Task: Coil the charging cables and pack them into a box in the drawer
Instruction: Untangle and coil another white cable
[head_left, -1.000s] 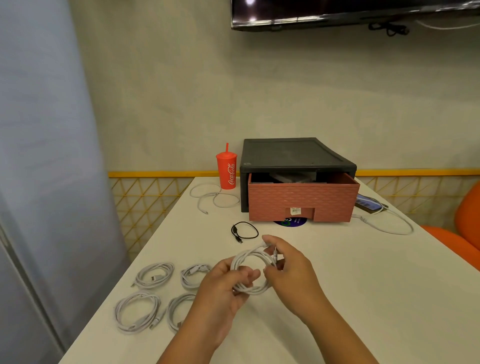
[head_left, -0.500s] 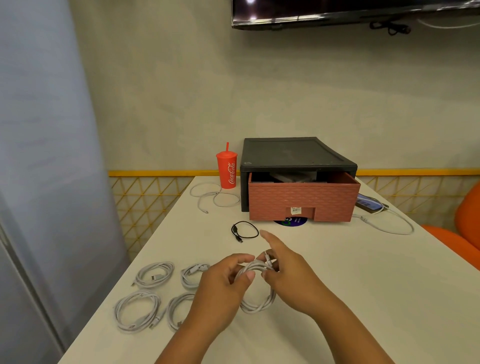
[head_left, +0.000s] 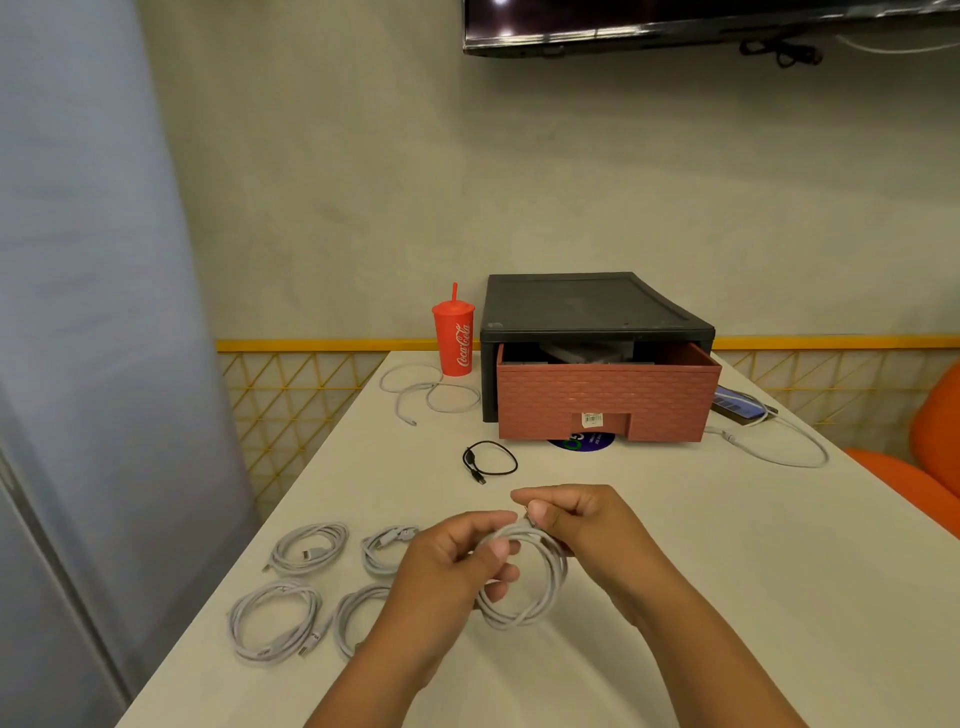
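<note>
Head view: half a second back my right hand (head_left: 582, 525) had its index finger stretched past the white cable coil (head_left: 545, 597); now its fingers are curled in, pinching the cable's end against the top of the loop. My left hand (head_left: 447, 566) pinches the coil's left side between thumb and fingers, and the loop hangs below both. I judge this coil nearly finished. Four coiled cables (head_left: 309, 548) lie left of my fingers; the open drawer (head_left: 608, 400) sits well beyond them.
</note>
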